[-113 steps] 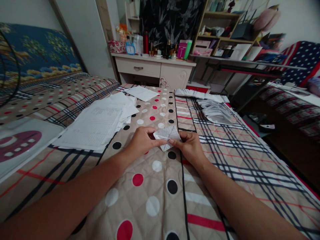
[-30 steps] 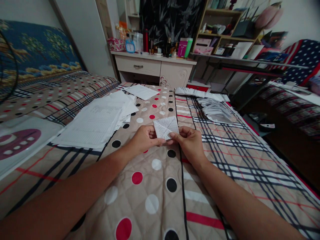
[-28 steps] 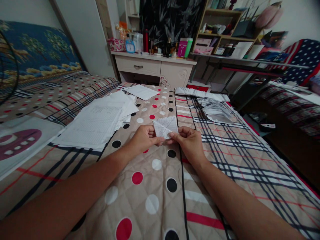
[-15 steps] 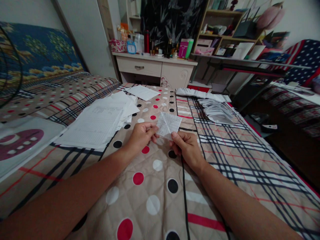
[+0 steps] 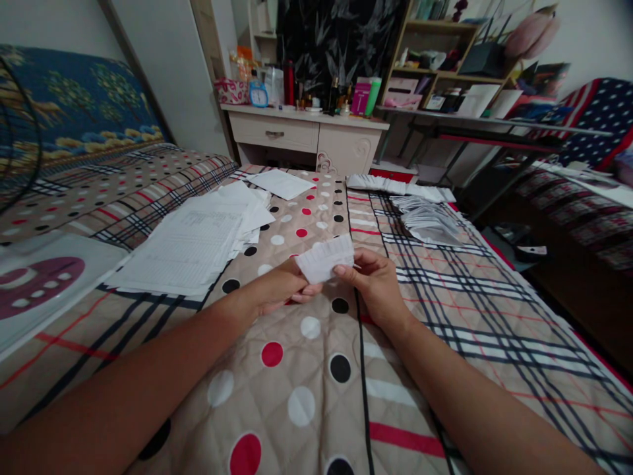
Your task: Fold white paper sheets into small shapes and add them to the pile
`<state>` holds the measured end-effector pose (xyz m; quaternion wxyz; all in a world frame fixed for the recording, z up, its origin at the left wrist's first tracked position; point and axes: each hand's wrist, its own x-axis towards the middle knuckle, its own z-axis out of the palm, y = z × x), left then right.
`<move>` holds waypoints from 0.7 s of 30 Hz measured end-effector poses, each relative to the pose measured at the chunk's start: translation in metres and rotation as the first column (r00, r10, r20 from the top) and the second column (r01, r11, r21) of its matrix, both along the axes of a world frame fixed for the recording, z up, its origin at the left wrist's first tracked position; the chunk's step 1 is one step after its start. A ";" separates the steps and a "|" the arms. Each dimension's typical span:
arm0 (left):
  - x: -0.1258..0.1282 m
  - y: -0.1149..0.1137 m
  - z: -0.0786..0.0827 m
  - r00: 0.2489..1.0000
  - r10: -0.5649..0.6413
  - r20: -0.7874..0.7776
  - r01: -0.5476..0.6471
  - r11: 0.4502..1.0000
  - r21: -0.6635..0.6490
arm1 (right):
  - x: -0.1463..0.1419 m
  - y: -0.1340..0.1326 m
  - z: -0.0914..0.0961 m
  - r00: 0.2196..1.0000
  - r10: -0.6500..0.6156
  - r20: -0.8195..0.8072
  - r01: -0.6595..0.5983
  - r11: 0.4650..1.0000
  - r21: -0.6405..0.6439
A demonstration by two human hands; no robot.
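Note:
A small white printed paper (image 5: 326, 258), creased by folds, is held between both hands just above the quilt (image 5: 316, 369). My left hand (image 5: 277, 291) lies palm-up under its left end, fingers curled onto it. From the right, my right hand (image 5: 376, 284) pinches the other end with thumb and fingers. The paper lies almost flat, its long side running left to right.
A spread of white sheets (image 5: 192, 241) lies on the quilt to the left, with one loose sheet (image 5: 280, 183) farther back. Several folded papers (image 5: 425, 221) are heaped at the right rear. A white dresser (image 5: 306, 135) and shelves stand beyond the bed.
The paper stood upright as a creased square a second ago; it has since been tipped down and turned flat, and my left hand has rolled palm-up beneath it.

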<state>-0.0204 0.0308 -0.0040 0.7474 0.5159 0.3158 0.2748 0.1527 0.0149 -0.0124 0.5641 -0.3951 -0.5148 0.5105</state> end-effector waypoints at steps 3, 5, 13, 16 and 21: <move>0.002 0.002 -0.003 0.998 0.050 -0.033 -0.049 0.998 0.026 | 0.004 0.002 -0.001 0.998 -0.055 -0.018 0.054 0.998 -0.024; 0.001 0.006 -0.007 0.987 0.158 -0.022 -0.157 0.987 0.045 | 0.008 0.005 -0.001 0.997 -0.071 -0.027 0.070 0.996 -0.063; -0.008 0.018 -0.009 0.892 0.448 -0.052 -0.426 0.874 0.234 | 0.018 0.009 0.002 0.997 0.033 0.063 -0.017 0.970 -0.242; -0.007 0.017 -0.009 0.915 0.377 -0.139 -0.318 0.891 0.325 | 0.018 0.010 0.001 0.992 0.080 0.094 -0.054 0.966 -0.252; -0.006 0.019 -0.015 0.915 0.353 -0.194 -0.277 0.901 0.335 | 0.016 0.012 -0.004 0.971 0.115 0.211 -0.077 0.980 -0.181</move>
